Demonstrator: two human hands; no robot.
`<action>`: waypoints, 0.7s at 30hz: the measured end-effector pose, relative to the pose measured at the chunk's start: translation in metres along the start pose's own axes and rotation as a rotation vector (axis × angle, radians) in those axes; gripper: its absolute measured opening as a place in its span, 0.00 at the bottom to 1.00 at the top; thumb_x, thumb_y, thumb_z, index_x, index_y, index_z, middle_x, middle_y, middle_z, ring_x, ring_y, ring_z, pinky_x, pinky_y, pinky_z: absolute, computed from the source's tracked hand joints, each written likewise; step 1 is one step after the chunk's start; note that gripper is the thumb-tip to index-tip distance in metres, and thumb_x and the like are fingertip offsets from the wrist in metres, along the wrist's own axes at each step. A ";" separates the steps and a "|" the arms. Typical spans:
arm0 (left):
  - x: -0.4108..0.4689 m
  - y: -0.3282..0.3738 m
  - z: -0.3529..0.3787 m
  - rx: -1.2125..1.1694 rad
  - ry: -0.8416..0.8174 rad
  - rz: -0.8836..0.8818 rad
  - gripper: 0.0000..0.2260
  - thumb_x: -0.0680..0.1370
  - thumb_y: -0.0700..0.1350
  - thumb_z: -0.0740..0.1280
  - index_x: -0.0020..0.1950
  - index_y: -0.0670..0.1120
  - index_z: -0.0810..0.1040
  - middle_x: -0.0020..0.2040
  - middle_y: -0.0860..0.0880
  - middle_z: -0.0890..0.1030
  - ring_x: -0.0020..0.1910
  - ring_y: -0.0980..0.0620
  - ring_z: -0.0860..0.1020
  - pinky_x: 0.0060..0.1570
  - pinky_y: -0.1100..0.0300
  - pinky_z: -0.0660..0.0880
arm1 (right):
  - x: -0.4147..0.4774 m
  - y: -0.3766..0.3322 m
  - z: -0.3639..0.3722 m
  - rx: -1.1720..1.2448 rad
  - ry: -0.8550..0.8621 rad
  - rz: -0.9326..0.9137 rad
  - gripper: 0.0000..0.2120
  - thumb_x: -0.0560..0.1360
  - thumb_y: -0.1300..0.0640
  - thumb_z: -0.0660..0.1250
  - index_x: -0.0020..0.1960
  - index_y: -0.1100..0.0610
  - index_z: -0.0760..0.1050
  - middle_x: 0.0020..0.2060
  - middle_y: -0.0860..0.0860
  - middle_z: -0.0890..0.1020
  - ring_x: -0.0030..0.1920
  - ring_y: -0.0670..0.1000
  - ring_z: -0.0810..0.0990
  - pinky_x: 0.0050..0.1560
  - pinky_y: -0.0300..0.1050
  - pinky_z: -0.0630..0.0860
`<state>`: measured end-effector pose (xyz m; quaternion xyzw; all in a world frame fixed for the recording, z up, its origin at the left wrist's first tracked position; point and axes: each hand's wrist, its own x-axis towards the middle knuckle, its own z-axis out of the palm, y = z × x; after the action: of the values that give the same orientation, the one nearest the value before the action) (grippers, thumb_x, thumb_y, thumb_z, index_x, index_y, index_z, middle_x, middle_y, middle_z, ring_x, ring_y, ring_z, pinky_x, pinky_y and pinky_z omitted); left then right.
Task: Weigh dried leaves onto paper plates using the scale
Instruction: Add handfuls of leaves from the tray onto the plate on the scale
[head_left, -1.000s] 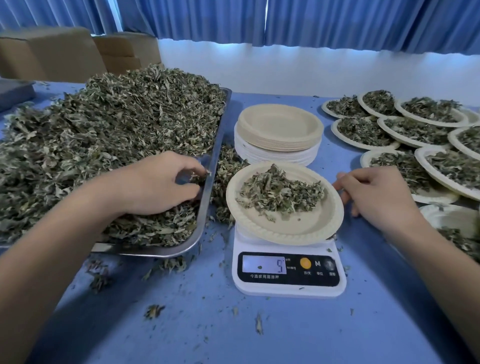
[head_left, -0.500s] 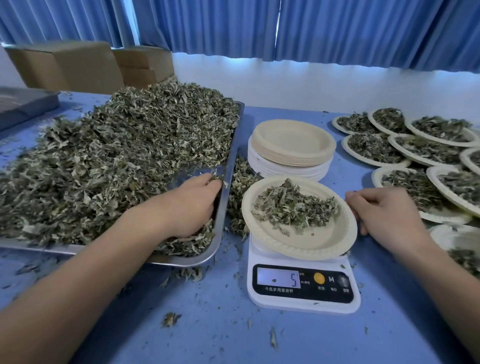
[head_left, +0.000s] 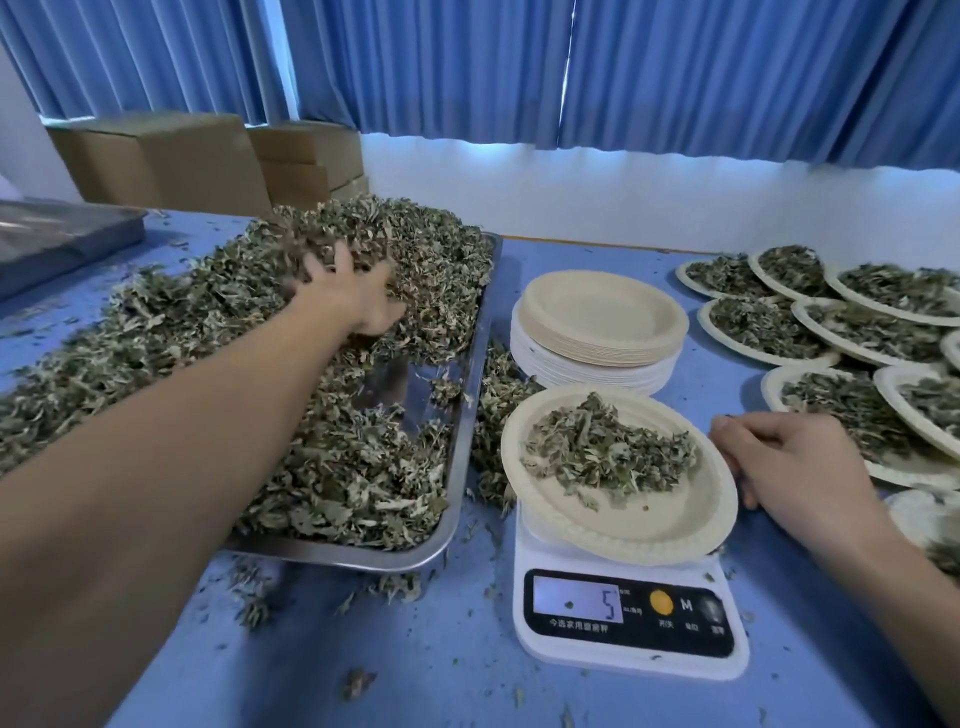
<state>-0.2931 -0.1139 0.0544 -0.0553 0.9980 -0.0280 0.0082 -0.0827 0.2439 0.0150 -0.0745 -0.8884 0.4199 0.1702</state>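
A big heap of dried leaves (head_left: 208, 322) fills a metal tray (head_left: 457, 467) on the left. My left hand (head_left: 348, 296) reaches deep into the far part of the heap, fingers spread among the leaves, blurred. A white scale (head_left: 623, 660) stands in front, its display reading 5. On it sits a tilted paper plate (head_left: 649, 519) with a small mound of leaves (head_left: 602, 452). My right hand (head_left: 795, 462) rests on the table at the plate's right rim, fingers loosely curled, holding nothing.
A stack of empty paper plates (head_left: 597, 322) stands behind the scale. Several filled plates (head_left: 769, 327) overlap at the right. Spilled leaves (head_left: 498, 395) lie between tray and scale. Cardboard boxes (head_left: 182, 161) and a second metal tray (head_left: 52, 234) sit at the back left.
My left hand has moved from the tray's near right corner up into the far part of the heap, baring some tray bottom. My right hand and the plate stay put.
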 end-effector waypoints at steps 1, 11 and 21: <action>0.002 0.000 0.013 0.037 -0.042 -0.019 0.34 0.79 0.70 0.54 0.81 0.62 0.45 0.81 0.41 0.35 0.78 0.27 0.39 0.69 0.22 0.44 | 0.000 0.000 0.000 0.004 -0.003 0.000 0.25 0.82 0.55 0.66 0.25 0.46 0.78 0.19 0.48 0.76 0.18 0.45 0.70 0.32 0.45 0.67; -0.014 0.027 0.018 -0.124 -0.135 0.221 0.34 0.81 0.61 0.61 0.83 0.53 0.52 0.82 0.45 0.59 0.78 0.41 0.63 0.75 0.46 0.63 | 0.000 0.002 0.000 0.037 0.001 0.025 0.21 0.81 0.54 0.67 0.30 0.45 0.81 0.21 0.49 0.77 0.19 0.48 0.72 0.33 0.44 0.70; -0.073 0.040 -0.020 0.080 -0.295 0.473 0.38 0.76 0.53 0.73 0.81 0.46 0.60 0.80 0.47 0.64 0.76 0.45 0.66 0.74 0.50 0.65 | 0.002 0.005 0.003 -0.028 0.006 0.039 0.22 0.81 0.54 0.67 0.28 0.55 0.78 0.18 0.48 0.74 0.15 0.45 0.66 0.19 0.31 0.60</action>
<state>-0.2257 -0.0650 0.0726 0.1759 0.9694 -0.0565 0.1619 -0.0855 0.2455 0.0096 -0.0954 -0.8920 0.4103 0.1636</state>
